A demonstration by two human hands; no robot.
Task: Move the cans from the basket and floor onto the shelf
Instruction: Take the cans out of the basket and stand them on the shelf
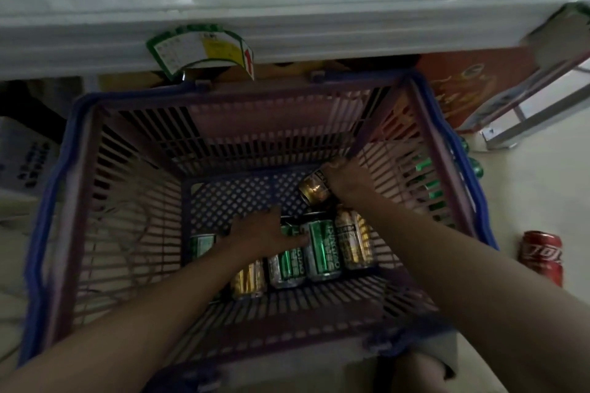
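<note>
A purple slatted basket with a blue rim [64,143] stands on the floor below me. Several green and gold cans lie on its bottom. My right hand [346,180] grips a gold can [314,190] at the far right corner, tilted up off the bottom. My left hand [268,233] reaches down onto a green can [289,260], fingers around its top. Beside it lie another green can [322,249], a gold can [354,239] and a gold can [248,281] under my left forearm. A red can [542,257] lies on the floor right of the basket.
A white chest-like cabinet edge [319,32] with a green-bordered label [201,49] runs across the top. Green cans [475,166] sit just outside the basket's right wall. An orange carton [463,89] and a metal frame [526,124] stand at the far right.
</note>
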